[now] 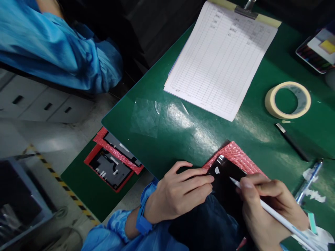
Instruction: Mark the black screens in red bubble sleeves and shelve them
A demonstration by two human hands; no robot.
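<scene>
Glossy black flat panel (225,184) on red bubble wrap (239,157) at your green table's (183,132) near edge, your left hand (178,195) fingers pressing it, right hand (269,209) gripping a white pen (274,216), panel's lower part hidden.

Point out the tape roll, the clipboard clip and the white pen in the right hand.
tape roll (270,101), head view, on its left outer wall.
clipboard clip (246,12), head view, on the metal bar.
white pen (274,214), head view, mid-shaft.
</scene>
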